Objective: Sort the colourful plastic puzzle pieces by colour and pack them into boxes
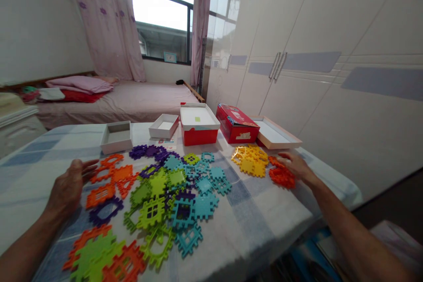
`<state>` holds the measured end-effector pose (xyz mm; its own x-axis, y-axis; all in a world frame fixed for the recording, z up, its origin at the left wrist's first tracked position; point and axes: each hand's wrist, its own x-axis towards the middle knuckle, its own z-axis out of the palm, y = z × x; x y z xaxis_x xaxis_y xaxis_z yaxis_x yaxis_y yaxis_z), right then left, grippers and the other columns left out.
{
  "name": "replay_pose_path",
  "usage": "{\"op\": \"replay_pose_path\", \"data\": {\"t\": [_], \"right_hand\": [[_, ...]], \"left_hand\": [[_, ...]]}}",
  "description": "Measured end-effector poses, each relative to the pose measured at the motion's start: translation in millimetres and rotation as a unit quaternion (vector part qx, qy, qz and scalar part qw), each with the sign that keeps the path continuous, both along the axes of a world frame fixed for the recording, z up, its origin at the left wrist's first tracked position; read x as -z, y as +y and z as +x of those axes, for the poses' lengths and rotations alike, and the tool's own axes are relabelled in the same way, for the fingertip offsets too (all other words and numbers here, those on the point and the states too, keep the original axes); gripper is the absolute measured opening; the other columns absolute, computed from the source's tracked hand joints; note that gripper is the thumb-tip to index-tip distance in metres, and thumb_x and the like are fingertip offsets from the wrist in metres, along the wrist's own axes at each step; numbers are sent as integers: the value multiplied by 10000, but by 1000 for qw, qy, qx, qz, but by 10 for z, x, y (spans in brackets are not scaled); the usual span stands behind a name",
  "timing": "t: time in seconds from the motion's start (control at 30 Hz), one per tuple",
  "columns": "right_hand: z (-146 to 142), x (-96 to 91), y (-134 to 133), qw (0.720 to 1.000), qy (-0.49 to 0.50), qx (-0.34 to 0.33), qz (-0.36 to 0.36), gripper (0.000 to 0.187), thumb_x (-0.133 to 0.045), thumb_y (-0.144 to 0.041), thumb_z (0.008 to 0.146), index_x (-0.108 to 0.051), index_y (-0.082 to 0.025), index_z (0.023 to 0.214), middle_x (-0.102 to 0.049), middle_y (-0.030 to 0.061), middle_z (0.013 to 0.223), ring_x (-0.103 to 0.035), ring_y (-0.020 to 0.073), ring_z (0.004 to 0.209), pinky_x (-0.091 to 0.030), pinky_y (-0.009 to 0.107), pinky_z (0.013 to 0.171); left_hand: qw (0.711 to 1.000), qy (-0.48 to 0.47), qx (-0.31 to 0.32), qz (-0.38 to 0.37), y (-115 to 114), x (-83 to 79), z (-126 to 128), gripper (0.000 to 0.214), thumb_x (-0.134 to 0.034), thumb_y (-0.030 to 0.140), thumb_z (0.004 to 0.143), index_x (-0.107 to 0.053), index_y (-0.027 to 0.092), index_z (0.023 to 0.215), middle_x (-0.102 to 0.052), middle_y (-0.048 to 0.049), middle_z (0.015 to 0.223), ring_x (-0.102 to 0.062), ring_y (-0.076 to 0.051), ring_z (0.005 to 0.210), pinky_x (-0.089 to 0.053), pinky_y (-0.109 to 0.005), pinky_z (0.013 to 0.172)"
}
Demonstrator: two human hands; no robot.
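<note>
Flat plastic puzzle tiles in several colours lie spread over a table with a blue-checked cloth (244, 211). My left hand (68, 187) rests open and flat on the cloth, its fingertips touching the orange tiles (112, 176) at the left. My right hand (297, 165) lies with fingers stretched out beside a small heap of red-orange tiles (281, 176), touching them, next to the yellow tiles (251, 161). Green tiles (153, 196), teal tiles (198, 198) and purple tiles (152, 152) fill the middle.
Behind the tiles stand a grey open box (116, 137), a small white box (164, 126), a red-and-white box (199, 124), a red carton (237, 124) and a shallow white tray (276, 133). A bed (132, 101) lies beyond; a wardrobe (313, 66) stands right.
</note>
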<state>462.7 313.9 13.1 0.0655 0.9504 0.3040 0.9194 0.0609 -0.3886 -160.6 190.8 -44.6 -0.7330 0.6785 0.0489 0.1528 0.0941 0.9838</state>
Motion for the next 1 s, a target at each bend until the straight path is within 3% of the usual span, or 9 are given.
{"op": "replay_pose_path", "data": {"t": [0.13, 0.27, 0.37, 0.5, 0.6, 0.73, 0.87, 1.0], "right_hand": [[-349, -2, -209, 994, -93, -56, -15, 448, -546, -385, 805, -638, -129, 1161, -635, 143, 1195, -579, 274, 1110, -430, 398, 972], [-728, 105, -548, 986, -165, -30, -13, 486, -528, -394, 832, -574, -113, 1227, -583, 175, 1242, -561, 286, 1121, -430, 401, 963], [-911, 213, -689, 985, -168, -30, -32, 471, -485, -396, 861, -542, -115, 1234, -580, 176, 1221, -563, 275, 1112, -442, 382, 943], [-1049, 333, -667, 986, -144, -58, -60, 450, -439, -362, 881, -533, -86, 1224, -561, 188, 1252, -526, 270, 1171, -415, 375, 988], [-1117, 371, -599, 987, -133, -73, -45, 500, -442, -347, 881, -494, -47, 1278, -497, 197, 1344, -452, 269, 1261, -347, 376, 1062], [-1106, 286, -531, 988, -142, -64, -14, 492, -406, -368, 904, -506, -67, 1280, -531, 171, 1316, -478, 253, 1222, -364, 357, 1039], [-968, 148, -444, 968, -249, 27, -9, 470, -387, -373, 913, -526, -102, 1271, -585, 179, 1235, -482, 329, 1170, -398, 465, 937], [-856, 132, -360, 945, -323, 7, -55, 361, -367, -237, 906, -604, -139, 1159, -634, 167, 1149, -512, 326, 1127, -419, 460, 882]], "left_hand": [[1000, 20, 10, 3, 0, 13, -9, 575, -353, 720, 789, -608, 219, 907, -657, -39, 1199, -637, -210, 1027, -463, -393, 1017], [1000, 2, 11, 4, -16, -37, 36, 600, -375, 740, 760, -607, 201, 884, -676, -52, 1144, -634, -224, 1027, -457, -403, 1022], [1000, 1, 11, 5, -12, -37, 36, 596, -371, 735, 767, -610, 200, 880, -680, -51, 1139, -635, -220, 1021, -454, -406, 1023], [1000, 10, 17, 3, -4, 27, -24, 579, -366, 728, 780, -624, 219, 882, -679, -40, 1160, -638, -220, 1020, -461, -413, 1014], [1000, 12, 22, 2, -4, 62, -64, 568, -369, 723, 786, -629, 230, 893, -680, -29, 1164, -643, -216, 1019, -463, -407, 1016], [999, 26, 24, -16, -11, 61, -74, 572, -342, 730, 789, -629, 245, 885, -692, -7, 1142, -644, -213, 1025, -453, -413, 1030], [999, 42, 30, -6, -16, 59, -57, 578, -341, 768, 759, -634, 278, 855, -706, 23, 1106, -646, -215, 1015, -453, -429, 1034], [999, 40, 26, 11, 5, 64, -33, 533, -344, 754, 766, -631, 307, 799, -733, 58, 986, -656, -216, 977, -461, -462, 1020]]}}
